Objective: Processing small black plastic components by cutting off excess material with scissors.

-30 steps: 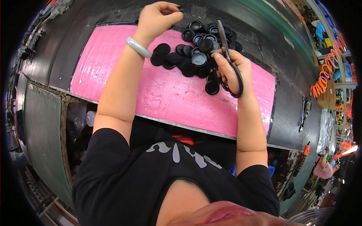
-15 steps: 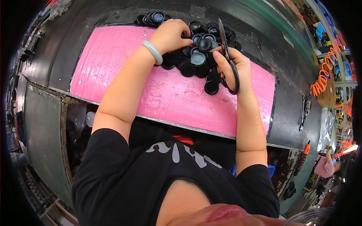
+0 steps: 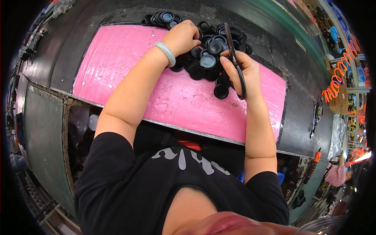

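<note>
Left hand (image 3: pixel 182 37) curled over pile of black round caps (image 3: pixel 209 58), fingers gripping one cap, it seems; fingertips hidden. Right hand (image 3: pixel 243 74) clenched around scissors (image 3: pixel 235 58), blades pointing up over pile. Caps heaped at far edge of pink mat (image 3: pixel 129 66); smaller group (image 3: pixel 162 17) off mat on dark bench beyond. Progress: big heap looks unsorted, so most work probably left; finished pieces not distinguishable. Cardboard boxes (image 3: pixel 337 103) at right, beside orange coiled hose (image 3: pixel 340 76); no readable labels.
</note>
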Demonstrator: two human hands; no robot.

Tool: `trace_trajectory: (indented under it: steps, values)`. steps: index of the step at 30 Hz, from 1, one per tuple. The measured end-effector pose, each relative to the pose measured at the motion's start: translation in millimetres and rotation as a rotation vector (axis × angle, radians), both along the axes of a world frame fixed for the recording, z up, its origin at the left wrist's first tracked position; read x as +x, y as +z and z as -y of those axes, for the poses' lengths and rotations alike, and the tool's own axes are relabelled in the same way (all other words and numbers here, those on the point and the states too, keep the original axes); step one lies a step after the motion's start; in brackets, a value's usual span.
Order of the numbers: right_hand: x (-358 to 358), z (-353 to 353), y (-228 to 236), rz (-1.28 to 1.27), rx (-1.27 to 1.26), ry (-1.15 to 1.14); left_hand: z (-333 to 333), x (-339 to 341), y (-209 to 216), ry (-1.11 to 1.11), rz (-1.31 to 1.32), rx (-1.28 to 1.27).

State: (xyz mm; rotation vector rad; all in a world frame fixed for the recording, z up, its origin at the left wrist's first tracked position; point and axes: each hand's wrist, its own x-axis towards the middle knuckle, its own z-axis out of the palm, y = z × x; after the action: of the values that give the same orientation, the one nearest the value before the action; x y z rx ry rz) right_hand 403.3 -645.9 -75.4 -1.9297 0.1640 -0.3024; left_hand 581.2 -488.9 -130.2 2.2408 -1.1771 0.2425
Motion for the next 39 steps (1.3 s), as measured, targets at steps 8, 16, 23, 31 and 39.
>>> trace_trajectory:
  steps: [8,16,23,31,39]
  values:
    - [1.2,2.5,-7.4,0.082,-0.197,-0.053,0.1,-12.3,37.1,-0.080,-0.664,-0.457]
    - [2.4,4.5,-4.1,0.131,-0.430,-0.115,1.1,-30.7,52.0,-0.507,-1.215,-0.761]
    - [3.2,7.5,-3.3,0.225,-0.551,-0.140,0.9,-27.1,47.6,-0.485,-1.059,-0.747]
    - [3.2,8.6,-1.7,0.226,-0.609,-0.143,0.8,-32.2,55.1,-0.436,-0.967,-0.865]
    - [3.9,4.6,-5.9,0.159,-0.501,-0.078,-0.3,-26.3,50.3,-0.392,-0.970,-0.826]
